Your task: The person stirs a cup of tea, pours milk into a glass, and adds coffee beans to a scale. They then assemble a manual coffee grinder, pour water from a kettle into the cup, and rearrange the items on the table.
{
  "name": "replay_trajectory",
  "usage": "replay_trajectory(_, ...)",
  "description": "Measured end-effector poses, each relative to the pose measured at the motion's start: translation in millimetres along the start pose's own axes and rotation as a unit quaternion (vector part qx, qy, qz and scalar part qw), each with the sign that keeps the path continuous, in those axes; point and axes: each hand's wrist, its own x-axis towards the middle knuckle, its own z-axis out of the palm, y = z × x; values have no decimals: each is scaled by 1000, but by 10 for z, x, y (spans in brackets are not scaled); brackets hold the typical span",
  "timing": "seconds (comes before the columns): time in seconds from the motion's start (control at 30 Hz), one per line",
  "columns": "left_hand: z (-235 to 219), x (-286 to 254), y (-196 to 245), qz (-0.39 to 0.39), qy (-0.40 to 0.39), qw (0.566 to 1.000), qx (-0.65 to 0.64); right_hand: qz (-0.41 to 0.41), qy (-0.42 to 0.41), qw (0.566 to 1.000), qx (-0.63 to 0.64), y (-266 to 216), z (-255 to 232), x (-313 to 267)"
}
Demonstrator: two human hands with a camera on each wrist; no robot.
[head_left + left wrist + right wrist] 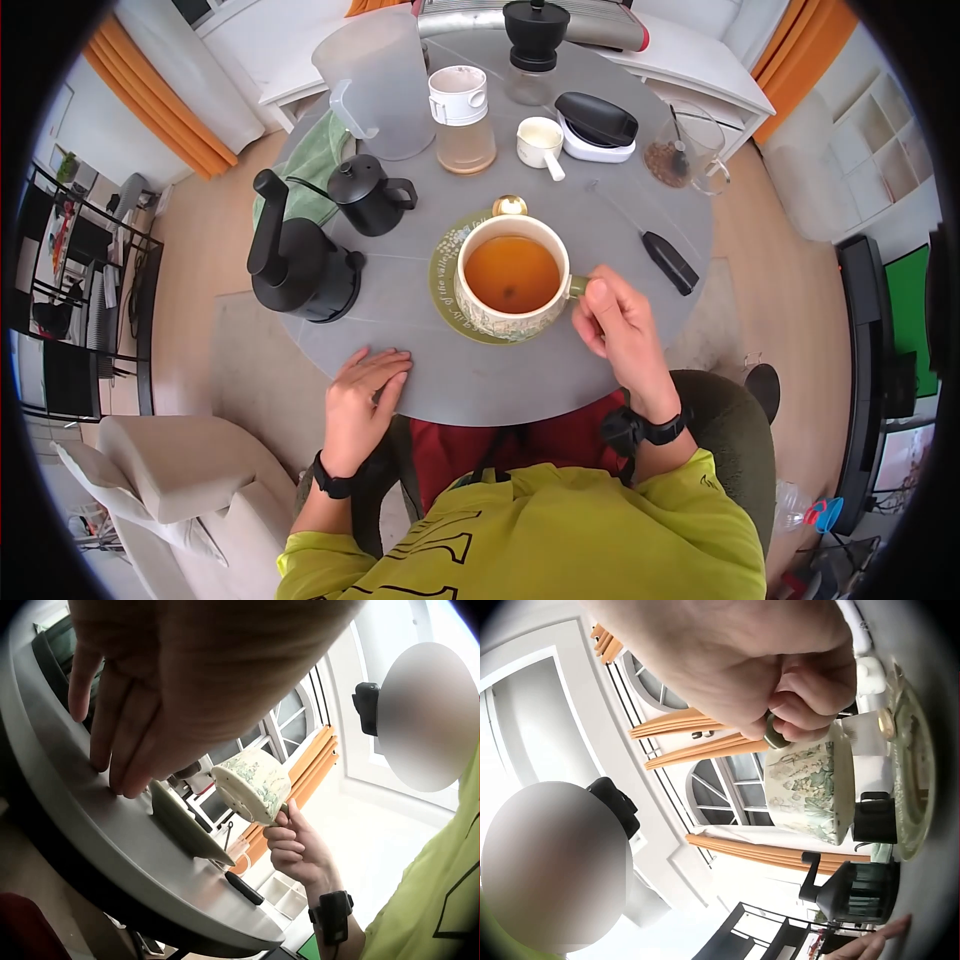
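Note:
A patterned cup (512,275) of amber-brown liquid is held by its green handle in my right hand (625,330), fingers curled and thumb on top. Both wrist views show the cup (251,784) (810,787) raised off the green saucer (443,285), with a gap between them. A gold-coloured spoon end (509,205) shows at the saucer's far edge. My left hand (365,400) rests on the near left edge of the table with its fingers fairly straight, holding nothing.
A black hand grinder (300,270) and black kettle (368,195) stand at left. Farther back are a plastic pitcher (385,90), a white-topped glass vessel (463,140), a small white cup (539,141) and a black-and-white device (597,125). A whisk (668,262) and glass jug (680,150) are at right.

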Motion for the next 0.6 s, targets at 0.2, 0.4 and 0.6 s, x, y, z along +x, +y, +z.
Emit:
replay_trajectory(0.2,-2,-10,-22,-4,-1,1000,-8,-9,4,1000,20,55,1,82)
replay_trajectory(0.4,-13,-6,-28,1,-2,1000,-11,-1,20,999,32,57,52,90)
replay_trajectory(0.6,-18,-10,-32,4,-5,1000,-9,-5,17,1000,11,34,56,62)
